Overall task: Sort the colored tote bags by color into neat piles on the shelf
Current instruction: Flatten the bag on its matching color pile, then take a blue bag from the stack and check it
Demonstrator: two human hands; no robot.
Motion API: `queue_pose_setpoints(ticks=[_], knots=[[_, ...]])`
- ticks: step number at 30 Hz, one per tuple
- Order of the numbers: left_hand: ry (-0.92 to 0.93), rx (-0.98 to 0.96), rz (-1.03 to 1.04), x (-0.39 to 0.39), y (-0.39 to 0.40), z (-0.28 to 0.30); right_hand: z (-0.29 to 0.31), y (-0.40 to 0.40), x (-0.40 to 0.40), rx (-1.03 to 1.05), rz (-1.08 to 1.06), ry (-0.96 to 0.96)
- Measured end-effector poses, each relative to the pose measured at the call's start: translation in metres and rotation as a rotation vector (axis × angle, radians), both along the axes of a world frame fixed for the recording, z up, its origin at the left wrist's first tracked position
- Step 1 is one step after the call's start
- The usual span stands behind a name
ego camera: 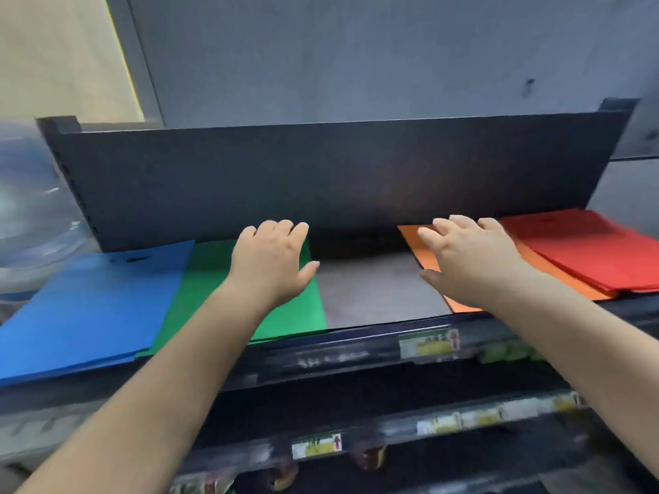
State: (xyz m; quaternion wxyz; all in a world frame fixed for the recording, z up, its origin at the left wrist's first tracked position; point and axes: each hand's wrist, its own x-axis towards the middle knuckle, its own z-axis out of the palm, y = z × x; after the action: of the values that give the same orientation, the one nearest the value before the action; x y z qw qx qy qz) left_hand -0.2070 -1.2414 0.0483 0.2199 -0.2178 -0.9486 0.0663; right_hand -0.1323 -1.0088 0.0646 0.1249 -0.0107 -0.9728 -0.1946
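Top tier of the dark metal shelf point(360, 338) carries 5 flat tote-bag piles, left to right. The blue flat fabric tote bag pile point(89, 308) lies at the far left, its front edge overhanging the shelf lip, with a cut-out handle slot visible near its back edge. Just beside it, touching or slightly overlapping, lies the green flat fabric tote bag pile point(199, 287). The grey flat fabric tote bag pile point(374, 290) occupies the middle, its far end in shadow. The orange flat fabric tote bag pile point(424, 254) follows, skewed at an angle to the shelf edge. The red flat fabric tote bag pile point(585, 251) sits at the far right, overlapping the orange pile's right side.

The left hand point(272, 262) is palm down over the right portion of the green pile, fingers extended and close together, thumb spread toward the grey pile; nothing is gripped. The right hand point(470, 262) is palm down over the orange pile, fingers spread and extended, thumb pointing toward the grey pile; nothing is gripped. Contact with the bags cannot be confirmed for either hand.

The dark back panel point(321, 172) stands upright behind the piles. Blurred price labels point(429, 344) line the lower shelf edges. A translucent water bottle point(32, 208) stands left of the shelf, blurred.
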Motion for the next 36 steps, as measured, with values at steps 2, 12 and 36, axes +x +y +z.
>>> queue_pose_setpoints(ticks=[2, 12, 36], knots=[[0.014, -0.014, -0.074, 0.014, 0.048, 0.006, 0.007, 0.043, 0.028, 0.007, -0.069, -0.004], [0.043, -0.051, -0.438, 0.096, 0.28, 0.024, 0.026, 0.237, 0.174, 0.038, -0.384, -0.009], [0.003, -0.057, -1.146, 0.186, 0.734, 0.026, 0.015, 0.547, 0.336, -0.04, -1.052, -0.044]])
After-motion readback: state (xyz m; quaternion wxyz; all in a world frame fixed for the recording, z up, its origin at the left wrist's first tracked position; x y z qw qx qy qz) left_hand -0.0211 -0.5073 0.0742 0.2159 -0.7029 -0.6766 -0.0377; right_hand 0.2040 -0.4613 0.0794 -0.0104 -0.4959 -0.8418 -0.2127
